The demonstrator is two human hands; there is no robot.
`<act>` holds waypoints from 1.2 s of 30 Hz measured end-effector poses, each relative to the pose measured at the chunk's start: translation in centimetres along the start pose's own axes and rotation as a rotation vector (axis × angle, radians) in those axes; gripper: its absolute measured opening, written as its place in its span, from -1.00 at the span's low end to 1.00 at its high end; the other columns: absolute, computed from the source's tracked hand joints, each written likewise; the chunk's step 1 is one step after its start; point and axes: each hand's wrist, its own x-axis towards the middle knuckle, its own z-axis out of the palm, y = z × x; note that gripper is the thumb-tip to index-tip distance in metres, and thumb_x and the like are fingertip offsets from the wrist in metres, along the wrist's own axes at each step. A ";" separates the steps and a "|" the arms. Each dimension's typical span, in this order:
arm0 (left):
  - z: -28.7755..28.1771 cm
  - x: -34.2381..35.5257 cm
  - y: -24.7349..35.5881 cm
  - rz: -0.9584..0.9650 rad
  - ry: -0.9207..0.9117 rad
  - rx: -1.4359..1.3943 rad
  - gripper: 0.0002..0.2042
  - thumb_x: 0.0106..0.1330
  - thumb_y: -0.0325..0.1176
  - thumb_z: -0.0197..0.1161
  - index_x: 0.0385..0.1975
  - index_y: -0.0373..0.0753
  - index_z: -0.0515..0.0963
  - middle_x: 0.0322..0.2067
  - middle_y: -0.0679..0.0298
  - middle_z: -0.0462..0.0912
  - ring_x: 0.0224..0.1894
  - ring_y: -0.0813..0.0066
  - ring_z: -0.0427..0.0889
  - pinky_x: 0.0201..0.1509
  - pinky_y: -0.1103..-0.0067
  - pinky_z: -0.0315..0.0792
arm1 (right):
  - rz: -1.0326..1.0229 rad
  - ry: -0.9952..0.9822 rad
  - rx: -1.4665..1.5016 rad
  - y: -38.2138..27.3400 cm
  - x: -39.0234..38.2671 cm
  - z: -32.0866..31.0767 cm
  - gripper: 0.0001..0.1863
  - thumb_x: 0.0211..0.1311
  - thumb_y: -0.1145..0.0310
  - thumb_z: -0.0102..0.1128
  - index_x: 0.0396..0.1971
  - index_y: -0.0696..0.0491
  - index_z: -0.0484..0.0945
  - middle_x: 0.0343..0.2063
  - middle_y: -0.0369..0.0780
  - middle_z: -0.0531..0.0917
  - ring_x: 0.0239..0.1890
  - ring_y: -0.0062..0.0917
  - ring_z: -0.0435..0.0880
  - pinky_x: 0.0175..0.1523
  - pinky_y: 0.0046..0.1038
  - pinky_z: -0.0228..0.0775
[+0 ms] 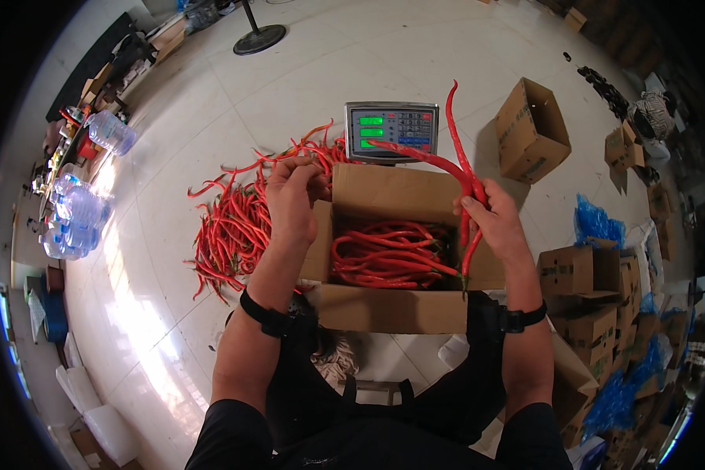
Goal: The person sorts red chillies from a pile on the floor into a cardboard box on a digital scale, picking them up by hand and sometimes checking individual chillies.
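Note:
An open cardboard box (pixel 392 309) in front of me contains long red chillies (pixel 380 254). My right hand (pixel 489 215) grips a few long chillies (pixel 458 125) upright and angled over the box's right side, one reaching across the front of the scale display. My left hand (pixel 296 192), fingers curled, is over the box's back-left corner beside a large loose pile of red chillies (pixel 227 235) on the floor; I cannot make out what, if anything, is between its fingers. A digital scale (pixel 403 125) stands behind the box.
An open carton (pixel 529 133) stands at back right. Stacked cardboard boxes (pixel 572 270) and blue plastic (pixel 599 223) line the right. Water jugs (pixel 78 211) stand at left, a round black stand base (pixel 258 39) at the back. My legs flank the box.

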 end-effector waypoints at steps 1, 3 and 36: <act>-0.2 0.2 -0.1 -0.002 0.014 -0.019 -0.86 0.23 -0.52 0.12 -0.23 -0.31 0.50 -0.46 0.27 0.56 -0.50 0.54 0.55 -0.41 0.59 0.50 | 0.007 0.012 0.010 -0.1 0.0 0.1 -0.81 0.31 0.42 0.09 -0.18 0.22 0.45 -0.46 -0.29 0.62 -0.47 -0.76 0.48 -0.42 -0.64 0.33; -0.5 0.3 0.0 -0.035 0.044 -0.039 -0.85 0.22 -0.52 0.12 -0.22 -0.29 0.49 -0.47 0.29 0.56 -0.51 0.55 0.54 -0.44 0.59 0.49 | 0.016 0.021 -0.034 0.2 0.2 0.1 -0.81 0.30 0.41 0.10 -0.19 0.21 0.45 -0.48 -0.24 0.62 -0.48 -0.66 0.52 -0.40 -0.58 0.35; 28.9 -20.1 -16.9 -0.278 -1.742 1.062 -0.76 0.24 -0.51 0.02 -0.16 -0.46 0.54 -0.40 0.22 0.60 -0.32 0.48 0.62 -0.23 0.54 0.51 | -0.153 -0.198 -0.711 3.4 -1.4 8.8 -0.69 0.14 0.23 0.12 -0.16 0.08 0.51 -0.25 -0.15 0.67 -0.18 -0.29 0.67 -0.15 -0.29 0.50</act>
